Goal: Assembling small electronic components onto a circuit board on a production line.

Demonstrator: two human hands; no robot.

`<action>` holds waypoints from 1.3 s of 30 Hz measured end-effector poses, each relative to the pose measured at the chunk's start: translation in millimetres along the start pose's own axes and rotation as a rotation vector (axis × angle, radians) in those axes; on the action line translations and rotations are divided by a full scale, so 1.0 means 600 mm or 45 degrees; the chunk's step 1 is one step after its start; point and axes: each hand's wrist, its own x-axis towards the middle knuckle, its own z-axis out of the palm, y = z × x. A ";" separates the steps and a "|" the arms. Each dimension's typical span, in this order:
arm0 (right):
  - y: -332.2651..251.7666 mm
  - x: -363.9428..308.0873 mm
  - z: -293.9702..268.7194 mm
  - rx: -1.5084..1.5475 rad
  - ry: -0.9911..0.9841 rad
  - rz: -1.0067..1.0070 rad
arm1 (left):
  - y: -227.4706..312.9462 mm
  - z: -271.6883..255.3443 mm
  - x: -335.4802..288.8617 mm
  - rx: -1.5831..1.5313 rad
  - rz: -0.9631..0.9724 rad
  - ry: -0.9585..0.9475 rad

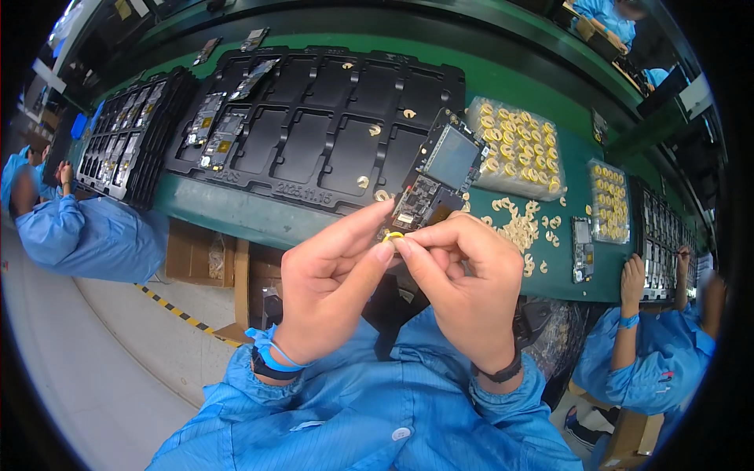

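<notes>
Close in front of my body, my left hand [326, 275] grips the lower end of a black circuit board [422, 206], which tilts up and away to the right. A grey square part sits on its upper half. My right hand [475, 275] pinches a small yellow ring-shaped piece [395, 235] between thumb and fingertips at the board's lower edge. My left thumb tip touches this piece too. Fingers partly cover the piece and the board's lower end. Small cream C-shaped pieces [520, 228] lie scattered on the green bench right of my hands.
A large black compartment tray [314, 192] holds several boards [224, 141] at its left. Stacked black trays [145, 177] stand farther left. On the right are a clear tray [514, 188] of yellow pieces, a smaller one [610, 235], and a loose board [583, 251]. Co-workers [652, 353] sit nearby.
</notes>
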 end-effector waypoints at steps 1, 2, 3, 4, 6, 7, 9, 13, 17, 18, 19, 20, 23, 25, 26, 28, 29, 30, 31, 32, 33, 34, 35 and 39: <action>0.000 0.001 0.002 0.022 0.011 0.022 | 0.001 0.002 0.001 -0.019 -0.006 0.045; 0.001 0.002 0.004 0.023 0.009 0.021 | 0.002 0.002 0.001 -0.019 -0.005 0.047; 0.005 0.002 0.006 0.046 0.033 0.018 | 0.002 0.002 0.002 -0.018 -0.013 0.056; 0.007 0.003 0.008 0.070 0.058 0.015 | 0.002 0.002 0.003 -0.018 -0.021 0.064; 0.010 0.001 0.007 0.141 0.055 0.112 | 0.001 -0.007 0.003 0.003 -0.023 0.025; 0.011 0.001 0.007 0.213 0.053 0.208 | -0.001 -0.010 0.004 0.026 -0.025 -0.015; 0.021 0.001 0.010 0.270 0.041 0.212 | -0.005 -0.007 0.003 -0.026 -0.023 0.009; 0.022 0.005 0.010 0.325 -0.006 0.245 | -0.007 -0.004 0.009 -0.172 -0.095 0.074; 0.034 0.004 0.007 0.302 -0.053 0.228 | -0.013 -0.007 0.013 -0.143 -0.190 0.131; 0.031 0.005 0.003 0.308 -0.086 0.239 | -0.014 -0.006 0.013 -0.175 -0.191 0.141; 0.029 0.005 -0.001 0.315 -0.119 0.249 | -0.014 -0.005 0.012 -0.206 -0.193 0.150; 0.028 0.006 -0.004 0.316 -0.115 0.246 | -0.013 -0.002 0.013 -0.203 -0.191 0.146; 0.025 0.003 -0.011 0.017 -0.140 -0.046 | -0.009 0.002 0.012 -0.173 -0.188 0.187; 0.022 -0.007 -0.013 -0.132 -0.124 -0.182 | -0.007 0.001 0.011 -0.191 -0.227 0.186; 0.023 -0.009 -0.014 -0.133 -0.121 -0.182 | -0.006 0.003 0.010 -0.190 -0.227 0.183; 0.027 -0.014 -0.015 -0.239 -0.094 -0.351 | -0.003 0.007 0.007 -0.233 -0.217 0.188; 0.027 -0.015 -0.015 -0.238 -0.093 -0.351 | -0.004 0.005 0.006 -0.232 -0.217 0.187; 0.026 -0.015 -0.016 -0.264 -0.092 -0.384 | -0.006 0.001 0.005 -0.241 -0.209 0.157; 0.026 -0.015 -0.017 -0.290 -0.092 -0.417 | -0.007 -0.001 0.004 -0.249 -0.201 0.127; 0.026 -0.015 -0.017 -0.290 -0.092 -0.417 | -0.007 -0.001 0.004 -0.248 -0.202 0.126; 0.026 -0.015 -0.018 -0.286 -0.097 -0.423 | -0.006 0.000 0.004 -0.251 -0.199 0.131; 0.027 -0.014 -0.018 -0.281 -0.103 -0.429 | -0.005 0.001 0.005 -0.253 -0.195 0.136; 0.027 -0.013 -0.019 -0.281 -0.102 -0.429 | -0.005 0.001 0.006 -0.252 -0.195 0.135; 0.030 -0.009 -0.019 -0.279 -0.099 -0.459 | -0.004 0.001 0.011 -0.252 -0.193 0.134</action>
